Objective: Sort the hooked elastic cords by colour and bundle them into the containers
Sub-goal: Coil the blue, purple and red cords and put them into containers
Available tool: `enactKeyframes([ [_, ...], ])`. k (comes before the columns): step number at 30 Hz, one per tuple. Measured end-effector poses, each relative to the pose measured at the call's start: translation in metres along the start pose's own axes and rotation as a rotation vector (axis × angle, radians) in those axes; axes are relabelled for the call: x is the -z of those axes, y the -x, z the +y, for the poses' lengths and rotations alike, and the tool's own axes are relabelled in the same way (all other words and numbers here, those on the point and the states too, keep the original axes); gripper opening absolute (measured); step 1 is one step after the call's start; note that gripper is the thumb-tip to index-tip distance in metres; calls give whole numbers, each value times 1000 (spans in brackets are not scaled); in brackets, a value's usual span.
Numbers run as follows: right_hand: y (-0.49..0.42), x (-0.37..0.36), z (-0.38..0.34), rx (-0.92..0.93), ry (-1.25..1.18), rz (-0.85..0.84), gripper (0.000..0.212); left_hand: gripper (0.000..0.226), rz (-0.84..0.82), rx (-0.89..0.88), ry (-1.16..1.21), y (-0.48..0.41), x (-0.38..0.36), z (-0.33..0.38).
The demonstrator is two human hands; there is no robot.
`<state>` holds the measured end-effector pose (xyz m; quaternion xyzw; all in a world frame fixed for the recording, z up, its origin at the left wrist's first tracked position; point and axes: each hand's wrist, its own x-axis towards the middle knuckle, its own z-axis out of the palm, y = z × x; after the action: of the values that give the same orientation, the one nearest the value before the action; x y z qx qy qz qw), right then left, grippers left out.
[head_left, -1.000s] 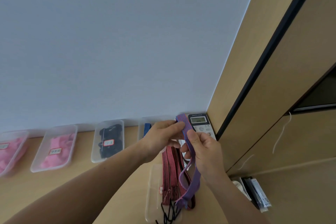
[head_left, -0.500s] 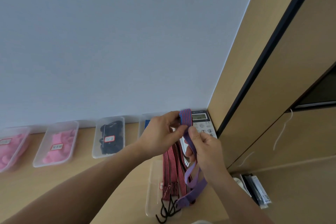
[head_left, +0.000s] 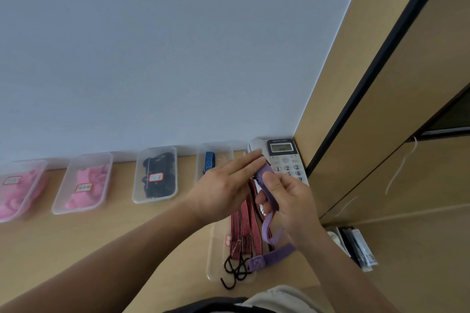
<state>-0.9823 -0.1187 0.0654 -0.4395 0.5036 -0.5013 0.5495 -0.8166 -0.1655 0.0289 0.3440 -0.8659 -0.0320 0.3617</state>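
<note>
Lower centre of the frame, nearest the viewer: a clear container on the surface is holding red-striped cords, their black hooks reaching its near rim. Just above, the purple cord is hanging in loose loops, its stitched end trailing across those hooks. The right hand is pinching the upper folds. The left hand, fingers straight, is apparently resting against the top fold. Risk: the trailing end could be snagging the hooks and dragging red cords out, and a slack pinch could be releasing the folds. Farther up, along the wall, a blue-cord container, a black-cord container and a pink-cord container are standing. None is showing purple, so misplacing is possible.
</note>
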Motion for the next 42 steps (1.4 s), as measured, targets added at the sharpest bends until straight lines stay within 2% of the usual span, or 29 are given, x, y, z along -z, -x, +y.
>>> enactKeyframes([
  [1, 1, 1, 1, 2, 4, 8, 32, 51, -9, 134, 138, -1, 1, 5],
  [4, 5, 2, 4, -7, -1, 3, 20, 57, -44, 730, 653, -13, 11, 23],
  [6, 8, 1, 6, -13, -20, 0, 14, 40, -39, 962, 993, -21, 15, 25],
  [7, 9, 0, 7, -7, -17, 0, 13, 37, -56, 1005, 1097, -23, 17, 26],
  [10, 11, -2, 12, 16, 12, -2, 21, 34, -120, 940, 1242, -23, 19, 30],
  [12, 11, -1, 13, 17, 48, 1, 16, 30, -102, 902, 1268, -22, 19, 31],
  [13, 11, 0, 14, 13, 65, 10, 16, 28, -81, 905, 1261, -23, 19, 32],
  [17, 11, -1, 15, -26, 96, 71, 45, 27, 5, 855, 1107, -25, 22, 35],
  [19, 10, -3, 15, -38, 113, 81, 51, 27, 36, 795, 1040, -26, 24, 37],
  [25, 9, -6, 9, -87, 38, 113, 47, 36, 6, 537, 438, -18, 23, 29],
  [29, 12, -8, -1, -82, -42, 104, 50, 35, 107, 129, 1, -10, 12, 20],
  [32, 13, -6, -4, -71, -41, 90, 52, 30, 184, -88, -73, -7, 5, 13],
  [35, 12, -3, -2, -77, -30, 79, 51, 41, 132, -177, -101, -4, -3, 5],
  [37, 11, -2, 0, -71, -18, 74, 48, 45, 82, -185, -120, -3, -4, 1],
  [39, 11, -1, 0, -55, -21, 76, 47, 48, 40, -115, -44, -3, -4, 1],
  [40, 10, 0, -1, -43, -31, 74, 45, 50, 13, 2, 71, -3, -3, 4],
  [42, 9, 1, -3, -25, -44, 66, 41, 55, -58, 402, 424, -7, 1, 14],
])
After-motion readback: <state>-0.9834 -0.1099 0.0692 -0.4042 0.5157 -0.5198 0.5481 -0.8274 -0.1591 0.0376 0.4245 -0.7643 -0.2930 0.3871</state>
